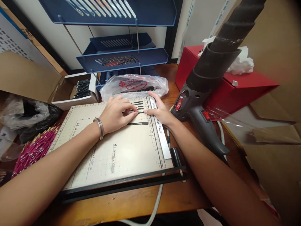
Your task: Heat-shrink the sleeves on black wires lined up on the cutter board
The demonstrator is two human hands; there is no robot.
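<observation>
Both hands rest on the beige board of a paper cutter (pixel 117 153). My left hand (pixel 116 114), with a metal bangle on the wrist, has its fingers curled and its fingertips pinched on a thin black tube (pixel 140 112). My right hand (pixel 158 110) lies over the cutter's white ruler strip (pixel 162 133), and its forefinger and thumb meet the same tube's right end. More short black tubes (pixel 138 105) lie in a row just beyond the fingers. Another black tube (pixel 138 123) lies alone on the board nearer me.
A grey heat gun (pixel 199 103) stands right of the cutter, in front of a red box (pixel 235 88). A clear plastic bag (pixel 134 85) and blue stacked trays (pixel 122 56) sit behind. A cardboard box of black tubes (pixel 81 89) and magenta wires (pixel 35 149) lie at left.
</observation>
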